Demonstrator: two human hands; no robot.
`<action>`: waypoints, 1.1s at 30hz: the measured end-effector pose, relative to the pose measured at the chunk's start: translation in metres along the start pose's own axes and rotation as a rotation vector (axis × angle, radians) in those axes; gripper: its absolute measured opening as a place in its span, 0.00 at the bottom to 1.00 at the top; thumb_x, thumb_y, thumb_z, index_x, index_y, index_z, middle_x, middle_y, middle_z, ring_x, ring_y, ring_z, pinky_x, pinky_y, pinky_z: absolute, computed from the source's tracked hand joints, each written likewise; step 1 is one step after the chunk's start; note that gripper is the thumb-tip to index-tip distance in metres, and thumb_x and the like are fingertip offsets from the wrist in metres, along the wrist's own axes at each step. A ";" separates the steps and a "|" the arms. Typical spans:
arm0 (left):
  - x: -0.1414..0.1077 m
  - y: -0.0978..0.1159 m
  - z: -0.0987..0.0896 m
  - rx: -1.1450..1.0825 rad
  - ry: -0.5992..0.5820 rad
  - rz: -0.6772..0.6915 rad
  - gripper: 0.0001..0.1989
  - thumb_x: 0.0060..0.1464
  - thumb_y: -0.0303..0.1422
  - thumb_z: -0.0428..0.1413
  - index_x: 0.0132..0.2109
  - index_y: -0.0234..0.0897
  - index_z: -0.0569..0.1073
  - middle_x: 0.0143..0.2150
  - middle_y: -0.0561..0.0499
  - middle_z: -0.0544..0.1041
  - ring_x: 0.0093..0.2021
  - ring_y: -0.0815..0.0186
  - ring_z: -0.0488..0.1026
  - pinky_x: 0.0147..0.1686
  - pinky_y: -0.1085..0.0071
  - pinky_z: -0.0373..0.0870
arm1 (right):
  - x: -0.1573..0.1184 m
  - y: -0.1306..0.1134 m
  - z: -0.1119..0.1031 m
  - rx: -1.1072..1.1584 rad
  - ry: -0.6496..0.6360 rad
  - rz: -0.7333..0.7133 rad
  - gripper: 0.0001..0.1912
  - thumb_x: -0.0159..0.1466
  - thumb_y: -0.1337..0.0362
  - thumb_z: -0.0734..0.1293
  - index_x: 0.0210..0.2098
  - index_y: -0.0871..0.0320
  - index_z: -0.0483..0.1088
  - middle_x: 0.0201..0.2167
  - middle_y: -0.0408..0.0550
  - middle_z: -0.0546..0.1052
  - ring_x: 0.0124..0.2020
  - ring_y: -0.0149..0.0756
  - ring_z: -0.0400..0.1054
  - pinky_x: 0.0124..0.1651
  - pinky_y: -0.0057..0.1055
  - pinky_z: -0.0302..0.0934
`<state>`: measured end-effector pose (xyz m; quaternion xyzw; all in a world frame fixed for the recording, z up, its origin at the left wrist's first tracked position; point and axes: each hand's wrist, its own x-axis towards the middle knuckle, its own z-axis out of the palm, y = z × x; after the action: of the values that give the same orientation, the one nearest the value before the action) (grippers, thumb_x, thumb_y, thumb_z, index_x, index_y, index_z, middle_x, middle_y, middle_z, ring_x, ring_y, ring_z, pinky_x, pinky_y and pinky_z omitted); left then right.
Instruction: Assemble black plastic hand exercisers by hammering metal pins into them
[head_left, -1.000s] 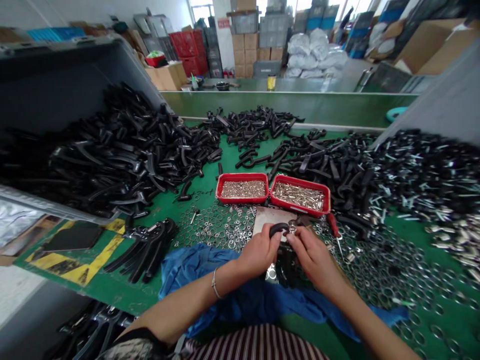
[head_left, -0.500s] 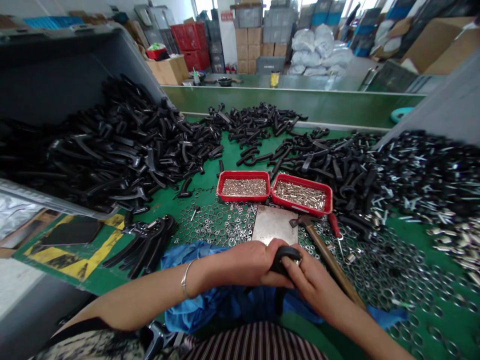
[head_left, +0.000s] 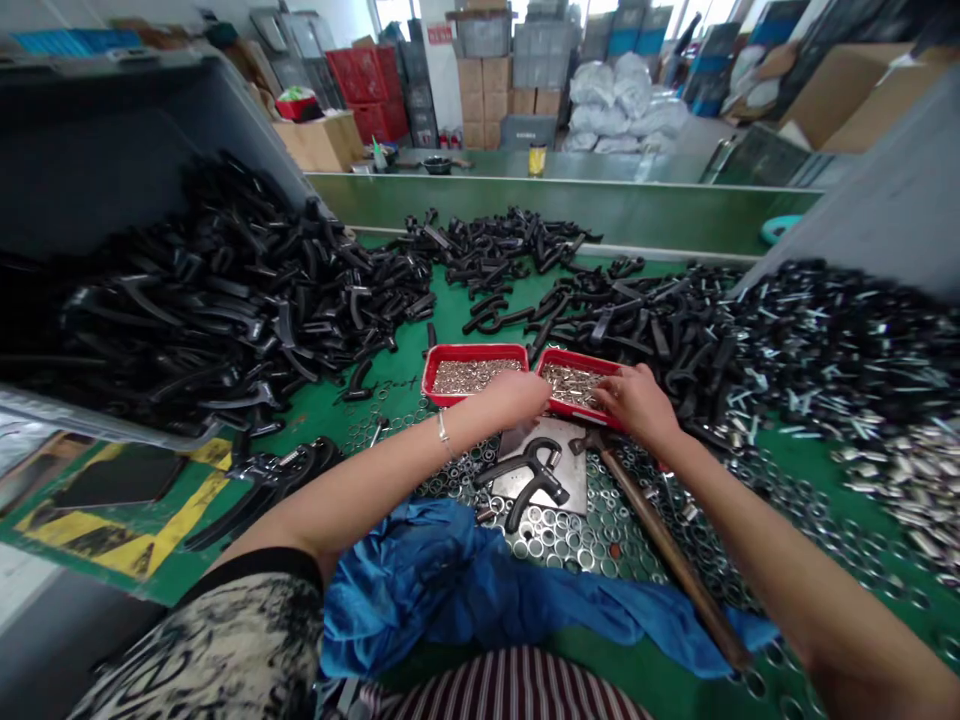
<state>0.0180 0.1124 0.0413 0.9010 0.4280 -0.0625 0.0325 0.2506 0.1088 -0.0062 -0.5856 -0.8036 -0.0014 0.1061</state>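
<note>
My left hand (head_left: 526,396) is over the right end of the left red tray (head_left: 475,350), by the gap between the two trays; its fingertips are blurred and partly hidden. My right hand (head_left: 642,402) dips into the right red tray (head_left: 570,357), thumb and fingers drawn together among the small metal pins (head_left: 571,384). Whatever they pinch is too small to make out. Below my hands, a black curved two-armed handle part (head_left: 534,472) lies on the square metal plate (head_left: 576,496). A hammer (head_left: 660,530) rests to the right of the plate.
Many metal rings (head_left: 555,540) lie around the plate. A crumpled blue cloth (head_left: 450,590) runs along the near edge. Black handles (head_left: 285,320) spill from a grey bin (head_left: 247,110) at left. Black parts with pins (head_left: 847,330) are heaped at right.
The black handle part has left my hands and now lies on the metal plate. My hands have parted and moved forward to the red trays.
</note>
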 end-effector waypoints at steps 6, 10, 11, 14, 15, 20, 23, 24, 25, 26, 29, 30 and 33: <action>0.076 0.003 0.018 0.110 0.193 0.132 0.11 0.60 0.25 0.51 0.39 0.32 0.79 0.41 0.40 0.81 0.46 0.55 0.76 0.49 0.59 0.65 | 0.027 -0.008 0.019 0.003 -0.037 0.016 0.07 0.63 0.63 0.67 0.32 0.58 0.76 0.35 0.55 0.75 0.42 0.48 0.63 0.42 0.38 0.59; 0.088 0.002 0.037 0.124 0.165 0.113 0.12 0.60 0.24 0.51 0.37 0.30 0.80 0.38 0.39 0.81 0.43 0.54 0.76 0.51 0.54 0.61 | 0.025 -0.003 0.026 0.064 -0.014 0.025 0.05 0.62 0.64 0.66 0.31 0.58 0.73 0.36 0.55 0.76 0.44 0.48 0.65 0.46 0.39 0.59; 0.087 0.002 0.039 0.121 0.175 0.110 0.12 0.60 0.24 0.51 0.37 0.30 0.79 0.39 0.39 0.81 0.43 0.54 0.76 0.52 0.54 0.61 | 0.024 -0.002 0.027 0.085 -0.002 0.032 0.05 0.63 0.64 0.66 0.32 0.57 0.72 0.36 0.54 0.76 0.44 0.47 0.65 0.46 0.39 0.59; 0.080 0.001 0.039 0.079 0.242 0.118 0.12 0.62 0.25 0.50 0.41 0.30 0.78 0.41 0.38 0.80 0.45 0.54 0.75 0.51 0.54 0.60 | 0.022 0.000 0.033 0.154 0.044 0.073 0.05 0.64 0.64 0.63 0.34 0.58 0.69 0.35 0.54 0.76 0.40 0.46 0.67 0.42 0.38 0.60; 0.078 0.002 0.039 0.058 0.271 0.123 0.12 0.63 0.26 0.49 0.42 0.30 0.78 0.43 0.38 0.79 0.46 0.54 0.74 0.51 0.54 0.60 | 0.022 0.000 0.034 0.175 0.060 0.089 0.04 0.64 0.65 0.62 0.34 0.58 0.68 0.34 0.54 0.76 0.38 0.45 0.68 0.40 0.37 0.59; 0.075 0.004 0.039 -0.055 0.308 0.068 0.13 0.64 0.23 0.44 0.47 0.25 0.73 0.46 0.34 0.76 0.50 0.54 0.72 0.50 0.57 0.61 | 0.024 -0.003 0.028 0.277 0.143 0.130 0.03 0.62 0.67 0.61 0.35 0.57 0.66 0.32 0.53 0.76 0.35 0.42 0.69 0.38 0.36 0.60; 0.064 0.000 0.036 -0.218 0.377 0.031 0.12 0.63 0.22 0.45 0.48 0.27 0.71 0.46 0.38 0.76 0.50 0.57 0.72 0.50 0.60 0.63 | 0.011 -0.012 0.010 0.408 0.221 0.145 0.06 0.64 0.64 0.60 0.39 0.57 0.66 0.36 0.51 0.76 0.36 0.40 0.70 0.40 0.35 0.62; 0.056 -0.003 0.034 -0.307 0.425 0.030 0.11 0.63 0.22 0.46 0.48 0.29 0.71 0.46 0.41 0.77 0.49 0.59 0.73 0.50 0.61 0.64 | 0.002 -0.018 0.004 0.481 0.226 0.151 0.07 0.64 0.62 0.61 0.40 0.57 0.67 0.36 0.50 0.77 0.36 0.39 0.70 0.40 0.34 0.63; 0.046 -0.005 0.033 -0.410 0.475 0.032 0.10 0.62 0.23 0.48 0.47 0.32 0.71 0.46 0.44 0.77 0.48 0.61 0.73 0.49 0.63 0.65 | -0.008 -0.023 -0.001 0.558 0.199 0.153 0.07 0.65 0.60 0.61 0.40 0.56 0.67 0.35 0.49 0.77 0.34 0.38 0.70 0.39 0.34 0.63; 0.034 -0.008 0.033 -0.523 0.516 0.030 0.09 0.61 0.24 0.50 0.46 0.34 0.71 0.44 0.46 0.78 0.46 0.63 0.74 0.49 0.64 0.66 | -0.018 -0.030 -0.004 0.627 0.141 0.145 0.08 0.65 0.59 0.62 0.40 0.56 0.68 0.34 0.47 0.77 0.32 0.37 0.70 0.38 0.34 0.63; -0.008 -0.011 0.039 -0.871 0.527 -0.023 0.06 0.59 0.29 0.55 0.44 0.36 0.72 0.39 0.50 0.79 0.40 0.67 0.76 0.44 0.68 0.70 | -0.048 -0.048 0.000 0.666 -0.070 0.053 0.08 0.67 0.58 0.62 0.36 0.56 0.69 0.33 0.47 0.76 0.33 0.37 0.70 0.39 0.34 0.63; -0.021 -0.010 0.044 -0.969 0.500 -0.048 0.07 0.59 0.30 0.56 0.44 0.36 0.73 0.38 0.51 0.79 0.38 0.68 0.76 0.43 0.69 0.71 | -0.054 -0.052 0.004 0.636 -0.095 0.013 0.09 0.67 0.59 0.62 0.36 0.56 0.69 0.34 0.48 0.76 0.36 0.38 0.70 0.41 0.35 0.63; -0.054 -0.004 0.060 -1.150 0.426 -0.110 0.10 0.58 0.33 0.58 0.47 0.36 0.73 0.39 0.50 0.81 0.39 0.68 0.77 0.44 0.69 0.73 | -0.061 -0.058 0.020 0.523 -0.078 -0.049 0.10 0.68 0.59 0.61 0.35 0.56 0.70 0.37 0.50 0.75 0.42 0.41 0.69 0.46 0.37 0.62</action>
<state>-0.0242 0.0662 -0.0109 0.7086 0.4361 0.3583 0.4235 0.2099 0.0359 -0.0289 -0.5182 -0.7940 0.2264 0.2229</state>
